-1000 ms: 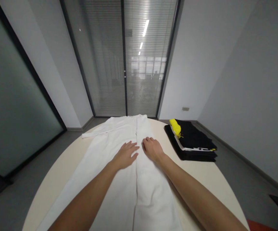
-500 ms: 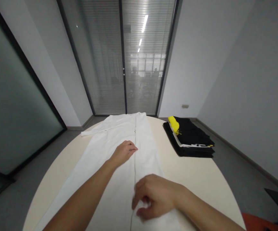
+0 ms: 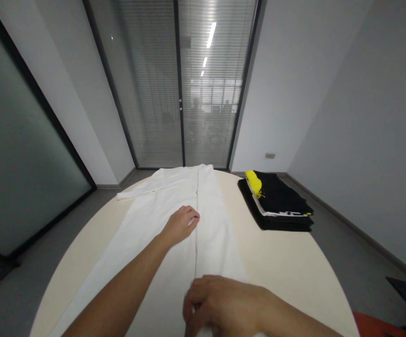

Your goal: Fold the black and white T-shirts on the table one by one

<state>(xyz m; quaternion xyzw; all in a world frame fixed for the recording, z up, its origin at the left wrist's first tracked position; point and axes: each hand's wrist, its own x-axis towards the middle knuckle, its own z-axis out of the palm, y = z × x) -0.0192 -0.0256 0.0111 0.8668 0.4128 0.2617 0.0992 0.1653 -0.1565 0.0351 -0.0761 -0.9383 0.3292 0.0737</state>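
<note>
A long white coat (image 3: 143, 252) lies spread over the table, one sleeve reaching to the far left. Its front opening runs lengthwise down the middle as a raised edge. My left hand (image 3: 181, 225) is closed in a pinch on that edge, about halfway along the cloth. Closer to me, my right hand (image 3: 220, 302) is curled over the same edge, thumb and fingers drawn together on the fabric. The back of the hand hides part of that grip, and the coat's lower end runs out of view.
The round cream table (image 3: 287, 271) carries a stack of folded dark clothes (image 3: 280, 199) at the right, with a yellow print on top. Glass doors (image 3: 206, 117) with blinds stand beyond. Something red (image 3: 374, 325) shows at the lower right corner.
My right hand has moved down along the coat's front edge, toward me, and its thumb and fingers have come closer together. My left hand stays nearly in place.
</note>
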